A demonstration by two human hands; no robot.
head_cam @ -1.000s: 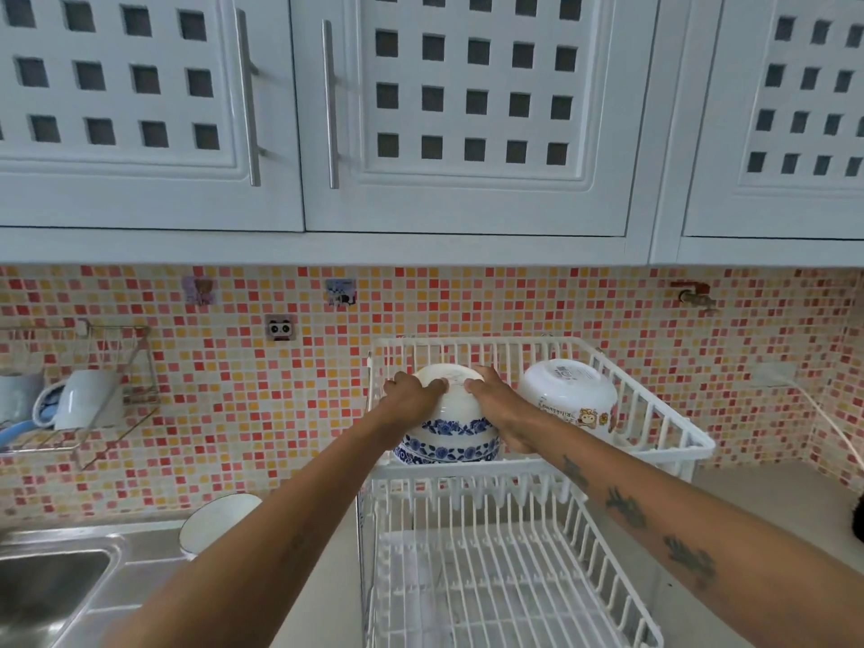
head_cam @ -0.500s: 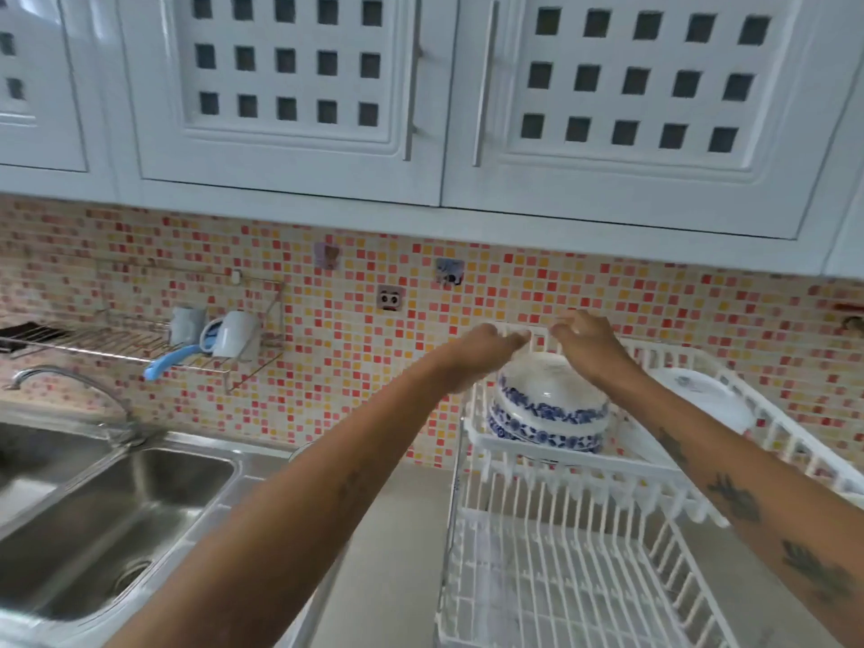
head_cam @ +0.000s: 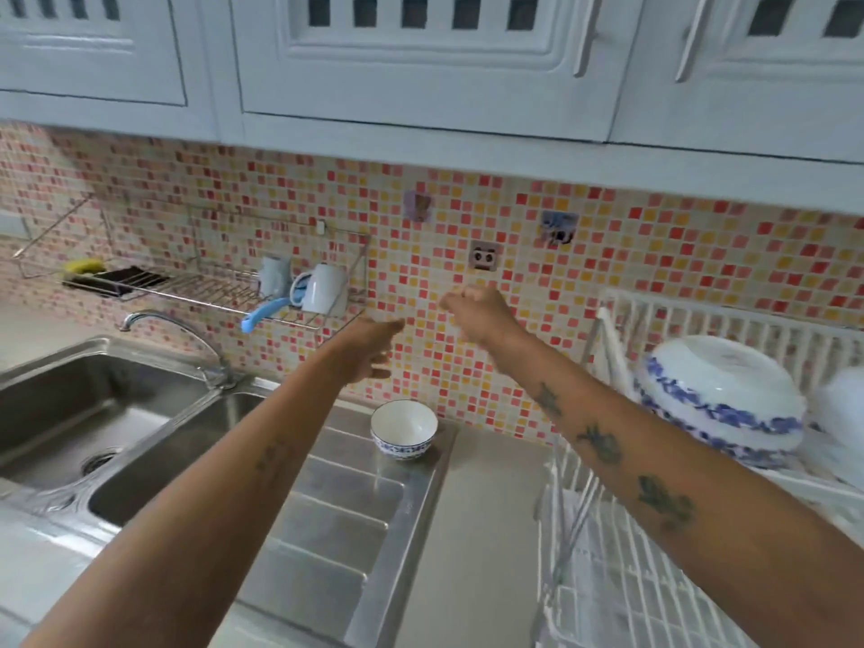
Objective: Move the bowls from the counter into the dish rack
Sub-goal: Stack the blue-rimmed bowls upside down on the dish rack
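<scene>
A small white bowl with a blue patterned band stands upright on the steel drainboard near the tiled wall. Two stacked white bowls with blue flowers lie upside down on the upper tier of the white dish rack at the right. Another white bowl shows at the right edge. My left hand hovers in the air above and left of the small bowl, holding nothing. My right hand floats beside it, fingers loosely curled and empty, well left of the rack.
A double steel sink with a tap fills the left. A wire wall shelf carries mugs, a blue brush and a sponge. White cupboards hang overhead. The rack's lower tier is at the bottom right.
Both hands have let go of the stacked blue-flowered bowls in the rack and moved left, away from it. The view has swung left, bringing the small bowl on the drainboard into sight.
</scene>
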